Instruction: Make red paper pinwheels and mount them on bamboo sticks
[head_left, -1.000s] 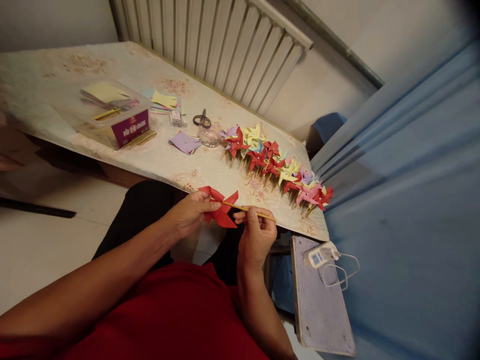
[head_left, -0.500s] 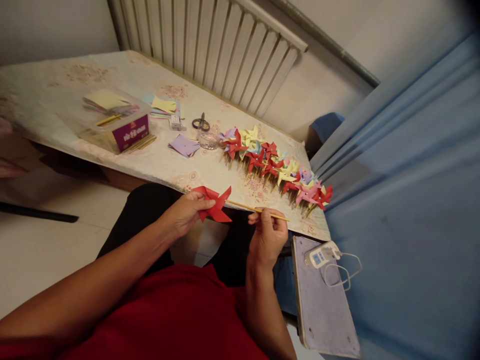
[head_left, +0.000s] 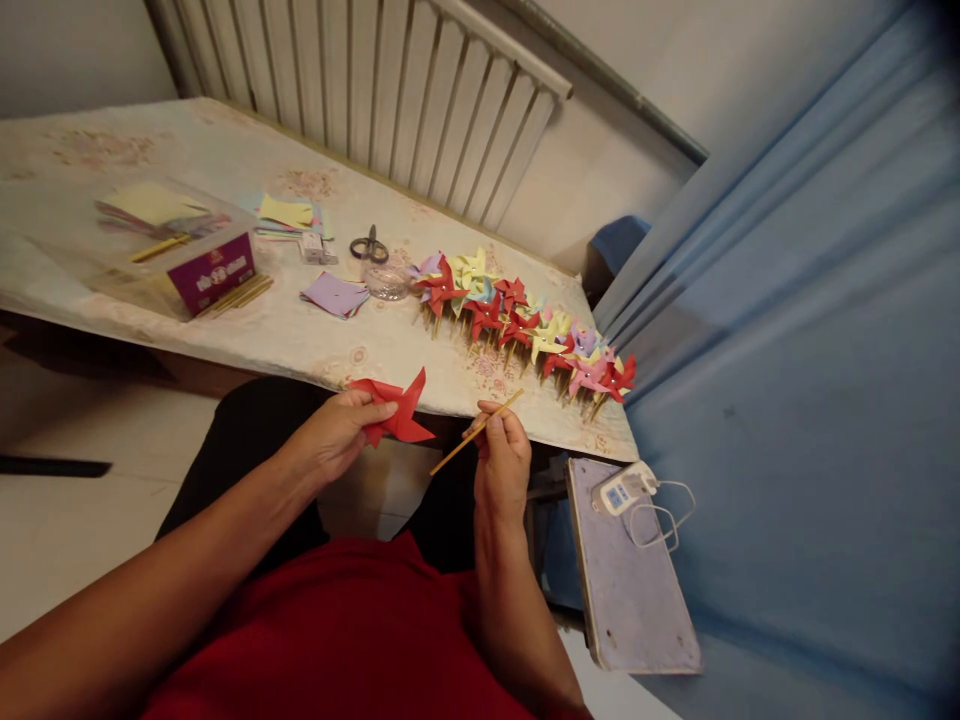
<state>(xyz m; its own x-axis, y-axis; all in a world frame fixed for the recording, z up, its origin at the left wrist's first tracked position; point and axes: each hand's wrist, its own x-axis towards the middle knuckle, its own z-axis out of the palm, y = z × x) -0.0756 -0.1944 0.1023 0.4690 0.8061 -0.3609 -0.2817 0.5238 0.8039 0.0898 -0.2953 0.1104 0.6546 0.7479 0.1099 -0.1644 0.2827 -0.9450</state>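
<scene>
My left hand pinches a red paper pinwheel by its middle, just off the table's near edge. A thin wooden stick is gripped between the thumb and fingers of my right hand. The stick slants, its lower end toward my lap, and is apart from the pinwheel. Beyond my right hand, rows of finished pinwheels in red, yellow, pink, purple and blue stand upright on their sticks.
A clear box with a purple label holds paper and sticks; loose sticks lie before it. Nearby are purple paper sheets, scissors and a clear dish. At right, a stool carries a white corded device.
The stick has come away from the red pinwheel and turned in my right hand, its near end now tipped down. The view has shifted, moving the table things leftward.
</scene>
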